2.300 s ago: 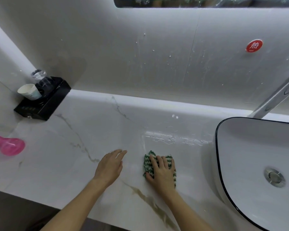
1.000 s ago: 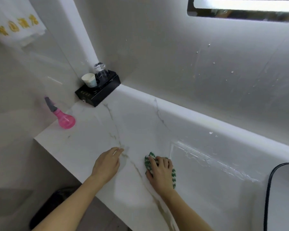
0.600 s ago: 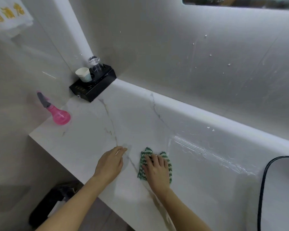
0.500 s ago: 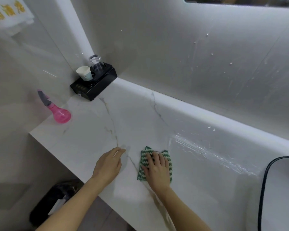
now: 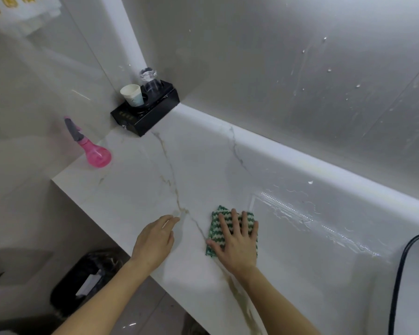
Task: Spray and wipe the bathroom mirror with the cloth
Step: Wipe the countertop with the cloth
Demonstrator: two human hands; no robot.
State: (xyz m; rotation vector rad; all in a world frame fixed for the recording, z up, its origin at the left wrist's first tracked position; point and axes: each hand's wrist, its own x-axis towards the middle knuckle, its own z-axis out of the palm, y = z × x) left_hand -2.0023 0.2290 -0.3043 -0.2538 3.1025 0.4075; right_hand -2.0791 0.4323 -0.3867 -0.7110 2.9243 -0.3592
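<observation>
At the far left of your marble counter [image 5: 136, 189] the pink spray bottle [image 5: 96, 154] stands by the side wall, with a black tray [image 5: 153, 112] in the corner holding a paper cup [image 5: 132, 94] and a glass [image 5: 150, 81]. Your left hand [image 5: 153, 243] lies flat, fingers straight, on bare marble. Just beside it, your right hand [image 5: 237, 240] presses spread fingers on the green-and-white cloth [image 5: 215, 234]. A black basin rim [image 5: 402, 262] curves at far right.

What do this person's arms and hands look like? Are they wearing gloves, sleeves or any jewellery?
Both are bare. The left hand and right hand wear no gloves, and no rings, watch or bracelet show. Both forearms are uncovered down to the bottom edge of the picture, with no sleeve in view. No markings show on them.
</observation>
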